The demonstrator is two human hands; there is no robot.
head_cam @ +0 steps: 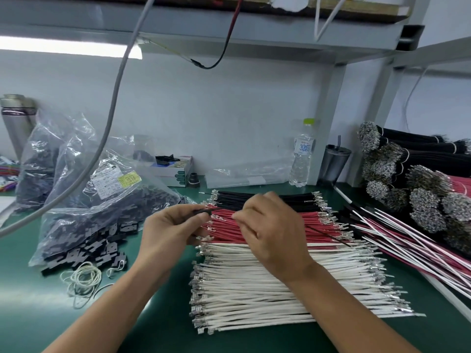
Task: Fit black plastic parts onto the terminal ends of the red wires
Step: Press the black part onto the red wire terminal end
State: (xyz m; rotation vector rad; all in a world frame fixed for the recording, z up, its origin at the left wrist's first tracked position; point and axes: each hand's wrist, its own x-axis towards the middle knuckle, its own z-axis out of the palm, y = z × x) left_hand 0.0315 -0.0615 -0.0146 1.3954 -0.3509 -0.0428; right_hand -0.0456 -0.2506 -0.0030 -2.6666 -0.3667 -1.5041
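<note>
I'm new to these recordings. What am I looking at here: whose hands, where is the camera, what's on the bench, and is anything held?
One picture, from a camera worn on a person's head, looking down at a green bench. No robot: two bare hands. The left hand pinches a small black part. The right hand is curled over the red wires; what it holds is hidden. Black wires lie behind the red, white wires in front. At left, a clear bag of black parts.

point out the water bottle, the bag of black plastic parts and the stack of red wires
water bottle (pixel 302 159): head view, on its label and clear body.
bag of black plastic parts (pixel 107 215): head view, on the clear plastic over the parts.
stack of red wires (pixel 321 226): head view, on the red wires right of the hands.
</note>
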